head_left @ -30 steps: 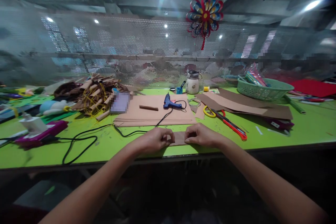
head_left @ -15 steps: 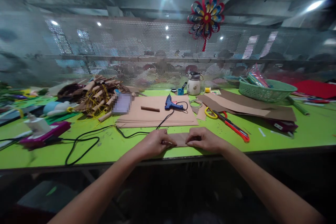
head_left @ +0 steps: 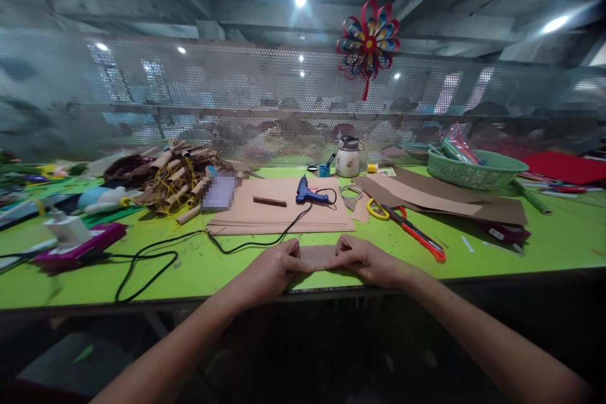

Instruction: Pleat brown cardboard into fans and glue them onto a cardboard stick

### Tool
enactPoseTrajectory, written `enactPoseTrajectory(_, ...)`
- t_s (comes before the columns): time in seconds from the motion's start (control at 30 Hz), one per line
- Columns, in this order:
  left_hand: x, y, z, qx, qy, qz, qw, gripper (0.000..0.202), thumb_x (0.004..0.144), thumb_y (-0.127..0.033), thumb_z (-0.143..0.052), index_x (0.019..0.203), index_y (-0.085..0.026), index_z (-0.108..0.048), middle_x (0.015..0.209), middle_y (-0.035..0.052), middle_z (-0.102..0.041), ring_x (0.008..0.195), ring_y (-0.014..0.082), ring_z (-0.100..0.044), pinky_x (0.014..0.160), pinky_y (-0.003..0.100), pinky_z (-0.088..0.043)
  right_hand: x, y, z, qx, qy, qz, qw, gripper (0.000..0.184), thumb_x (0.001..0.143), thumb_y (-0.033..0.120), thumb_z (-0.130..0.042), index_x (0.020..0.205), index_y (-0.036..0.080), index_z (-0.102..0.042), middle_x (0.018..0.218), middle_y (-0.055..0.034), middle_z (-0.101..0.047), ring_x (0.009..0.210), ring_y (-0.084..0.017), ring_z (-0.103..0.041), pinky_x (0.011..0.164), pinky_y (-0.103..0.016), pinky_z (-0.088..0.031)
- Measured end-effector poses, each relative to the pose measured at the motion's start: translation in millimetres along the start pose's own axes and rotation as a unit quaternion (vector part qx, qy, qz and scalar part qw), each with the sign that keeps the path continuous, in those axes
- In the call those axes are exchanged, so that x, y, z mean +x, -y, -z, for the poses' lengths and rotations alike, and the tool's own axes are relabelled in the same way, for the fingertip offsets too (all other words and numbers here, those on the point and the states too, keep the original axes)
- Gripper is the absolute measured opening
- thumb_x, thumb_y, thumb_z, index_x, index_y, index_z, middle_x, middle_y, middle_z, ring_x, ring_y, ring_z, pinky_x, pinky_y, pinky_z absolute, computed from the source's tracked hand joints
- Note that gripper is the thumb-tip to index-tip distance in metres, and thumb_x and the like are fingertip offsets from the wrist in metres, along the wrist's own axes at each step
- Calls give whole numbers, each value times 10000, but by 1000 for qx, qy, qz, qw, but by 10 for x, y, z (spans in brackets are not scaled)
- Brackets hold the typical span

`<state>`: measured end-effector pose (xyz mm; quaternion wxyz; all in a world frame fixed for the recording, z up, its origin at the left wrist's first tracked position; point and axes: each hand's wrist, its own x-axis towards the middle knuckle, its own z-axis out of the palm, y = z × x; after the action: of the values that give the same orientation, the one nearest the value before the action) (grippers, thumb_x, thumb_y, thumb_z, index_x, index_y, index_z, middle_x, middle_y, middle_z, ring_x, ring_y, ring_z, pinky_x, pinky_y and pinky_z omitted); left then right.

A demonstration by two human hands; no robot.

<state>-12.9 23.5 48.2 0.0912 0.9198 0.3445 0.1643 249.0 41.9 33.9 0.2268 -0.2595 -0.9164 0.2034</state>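
A small piece of brown paper (head_left: 318, 256) lies near the front edge of the green table, stretched between my two hands. My left hand (head_left: 281, 263) pinches its left end, thumb along the near edge. At the other end, my right hand (head_left: 362, 257) is closed on the paper in the same way. Just beyond them, a blue glue gun (head_left: 310, 192) rests on a stack of brown paper sheets (head_left: 279, 227), next to a thin rolled brown paper stick (head_left: 269, 201). Scissors with yellow handles (head_left: 377, 208) and a red-and-black utility knife (head_left: 423, 240) lie beyond my right hand.
Rolled paper tubes with yellow string (head_left: 177, 177) are heaped at left, near a purple power strip (head_left: 80, 245) and its black cable (head_left: 142, 252). A white jug (head_left: 348, 161) stands at the back. A green basket (head_left: 478, 170) sits on brown sheets at right.
The view has tilted up slightly, so the scene sits lower. My thumbs have moved inward along the paper's near edge; both hands keep hold of it.
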Motion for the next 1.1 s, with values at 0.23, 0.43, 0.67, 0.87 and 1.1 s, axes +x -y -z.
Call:
enactPoseTrajectory(0.23,-48,-47,7,59,-6,-1,998,258,900,-221,-460,859,-222,-714,771,23,-482,698,123,-438,594,238,-302,-13,45,12,-21,9,1,1000,297,926,194,-440,1083,261,-683,929,-55,-515,874,-150,-501,793,-283,-433)
enactPoseTrajectory(0.43,-87,-33,8,82,-3,-27,996,229,858,-100,-470,868,-192,-680,824,33,-520,729,125,-476,619,235,-324,-144,41,86,9,-8,7,1000,274,925,199,-454,1078,224,-679,1020,-90,-587,953,-157,-549,851,-298,-441)
enactPoseTrajectory(0.67,-152,-89,58,88,-1,-54,995,262,850,-40,-422,867,-175,-646,846,49,-531,792,150,-479,719,256,-363,-232,85,108,-23,-17,21,999,320,883,80,-445,1091,200,-657,1046,-102,-621,992,-174,-542,876,-335,-440)
enactPoseTrajectory(0.87,-236,-88,71,80,4,-42,996,298,801,15,-403,880,-178,-617,896,46,-520,838,157,-468,749,258,-376,-297,124,83,-47,-16,24,998,441,812,-10,-439,1158,209,-603,1090,-101,-606,1019,-194,-509,894,-375,-420)
enactPoseTrajectory(1.1,-196,-138,154,105,0,-42,994,196,809,-75,-455,813,-164,-631,867,70,-535,801,169,-499,667,251,-387,-163,452,167,-189,50,-9,981,258,788,20,-481,935,148,-651,989,-112,-606,947,-209,-481,798,-324,-422)
